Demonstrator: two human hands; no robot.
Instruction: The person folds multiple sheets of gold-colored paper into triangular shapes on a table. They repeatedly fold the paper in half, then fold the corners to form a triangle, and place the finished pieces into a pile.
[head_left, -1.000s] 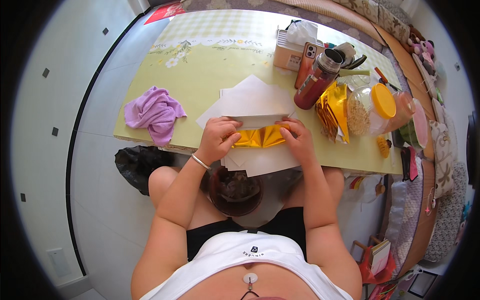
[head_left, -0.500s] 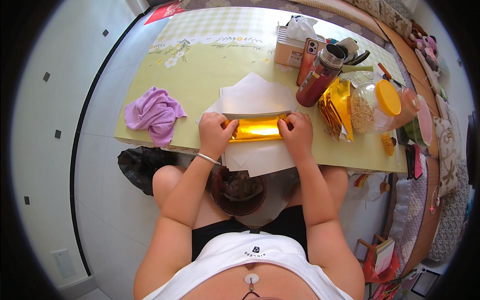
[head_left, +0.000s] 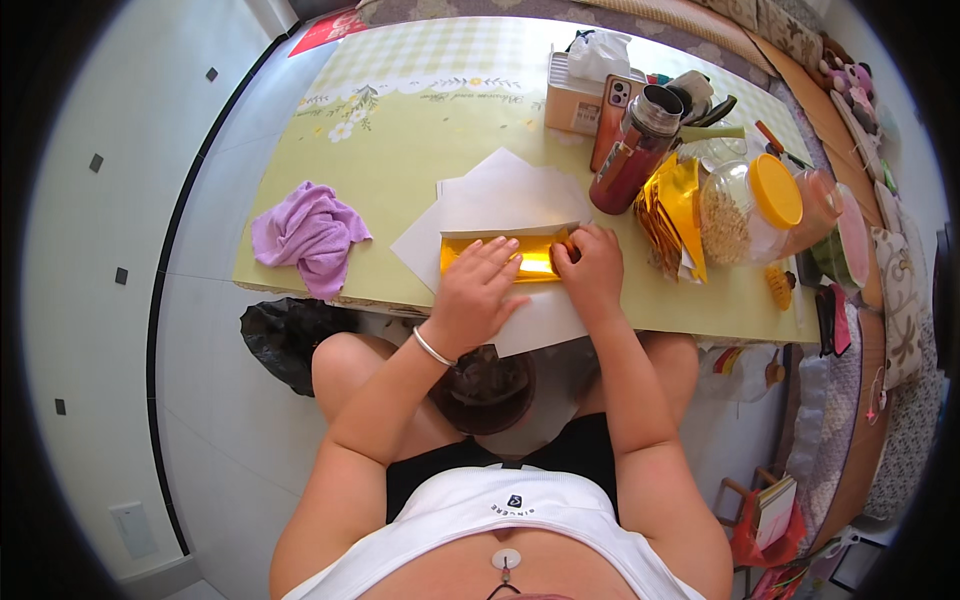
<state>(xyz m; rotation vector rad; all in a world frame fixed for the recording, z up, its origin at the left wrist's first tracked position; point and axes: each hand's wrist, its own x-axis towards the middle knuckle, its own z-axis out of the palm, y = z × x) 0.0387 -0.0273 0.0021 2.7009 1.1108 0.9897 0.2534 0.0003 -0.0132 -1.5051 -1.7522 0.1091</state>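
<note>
A shiny strip of gold foil paper [head_left: 540, 262] lies across a stack of white paper sheets [head_left: 515, 200] at the table's near edge. My left hand [head_left: 474, 300] rests flat on the foil's left half, fingers stretched out and close together. At the foil's right end my right hand [head_left: 592, 268] is closed, thumb and fingertips pinching its edge. Part of the foil is covered by my fingers.
A purple cloth [head_left: 312, 235] lies to the left. On the right stand a dark red bottle [head_left: 628, 165], a phone [head_left: 612, 120], more gold foil sheets [head_left: 672, 205] and a yellow-lidded jar [head_left: 727, 220]. Below the table edge sits a dark bin [head_left: 485, 395].
My left hand has let go of the foil's left end and moved right, flattening onto the foil. My right hand stays at the right end.
</note>
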